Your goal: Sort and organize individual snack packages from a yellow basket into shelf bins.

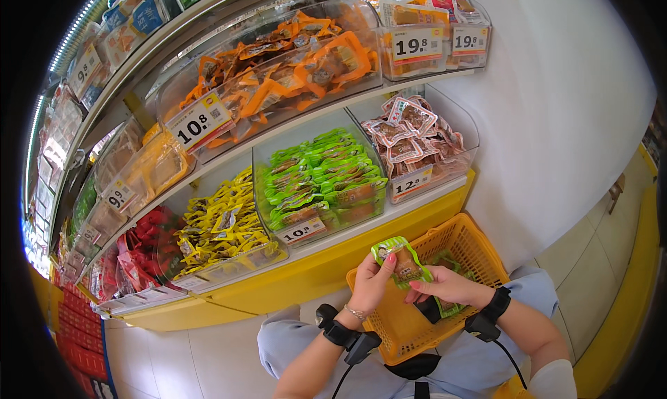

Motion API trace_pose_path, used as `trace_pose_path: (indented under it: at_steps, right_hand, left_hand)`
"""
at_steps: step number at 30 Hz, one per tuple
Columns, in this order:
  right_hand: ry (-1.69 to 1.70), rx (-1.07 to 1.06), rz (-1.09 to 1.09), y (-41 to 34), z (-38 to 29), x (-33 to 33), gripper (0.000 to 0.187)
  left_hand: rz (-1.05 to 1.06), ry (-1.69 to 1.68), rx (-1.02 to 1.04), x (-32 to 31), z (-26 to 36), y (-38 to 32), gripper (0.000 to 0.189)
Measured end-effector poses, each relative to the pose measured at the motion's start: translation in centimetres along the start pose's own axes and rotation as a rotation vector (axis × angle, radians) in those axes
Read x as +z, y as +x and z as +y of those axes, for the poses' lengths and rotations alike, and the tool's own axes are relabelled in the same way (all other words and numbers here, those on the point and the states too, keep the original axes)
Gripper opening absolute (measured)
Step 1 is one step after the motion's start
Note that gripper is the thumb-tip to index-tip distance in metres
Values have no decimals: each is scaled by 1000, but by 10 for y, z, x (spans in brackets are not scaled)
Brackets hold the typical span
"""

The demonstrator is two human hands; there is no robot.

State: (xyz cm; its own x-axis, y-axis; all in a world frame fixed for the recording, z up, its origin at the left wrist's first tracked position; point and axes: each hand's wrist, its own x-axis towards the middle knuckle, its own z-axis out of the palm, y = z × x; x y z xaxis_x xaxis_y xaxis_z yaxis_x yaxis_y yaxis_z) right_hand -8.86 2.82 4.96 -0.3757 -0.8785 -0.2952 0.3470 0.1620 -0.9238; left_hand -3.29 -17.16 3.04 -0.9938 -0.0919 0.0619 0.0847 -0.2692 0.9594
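Note:
Between both hands is a green-edged snack packet [404, 263] with a clear middle showing brown food. My left hand [369, 284] grips its left side, thumb on the front. The fingers of my right hand [451, 287] pinch its lower right corner. Beneath them, on my lap, rests a yellow plastic basket [383, 341]. Inside the basket lie more green packets [452, 309], partly covered by my right hand, and a dark object [430, 310] I cannot make out. Ahead, an acrylic bin of matching green packets [325, 177] stands on the lower shelf.
On the lower shelf, yellow packets [224, 222], red packets [151, 242] and pink-edged packets [411, 133] flank the green ones. Orange packets [292, 65] fill a bin above. A yellow shelf edge [312, 279] runs before me; a white wall [542, 112] rises at right.

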Motion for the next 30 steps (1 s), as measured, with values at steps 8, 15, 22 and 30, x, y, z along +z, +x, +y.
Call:
trace_pose_path:
  at_steps: [8, 15, 22, 30]
  right_hand:
    - [-214, -29, 180, 0, 3, -2, 32]
    - [-358, -24, 195, -4, 6, 3, 33]
    - [-578, -157, 273, -5, 2, 3, 37]
    - [-424, -197, 370, -3, 1, -5, 26]
  left_hand:
    - [65, -48, -112, 5, 12, 3, 17]
    - [-3, -33, -62, 7, 0, 8, 12]
    - [-77, -1, -66, 9, -13, 3, 14]
    - [-150, 95, -45, 6, -17, 2, 17]
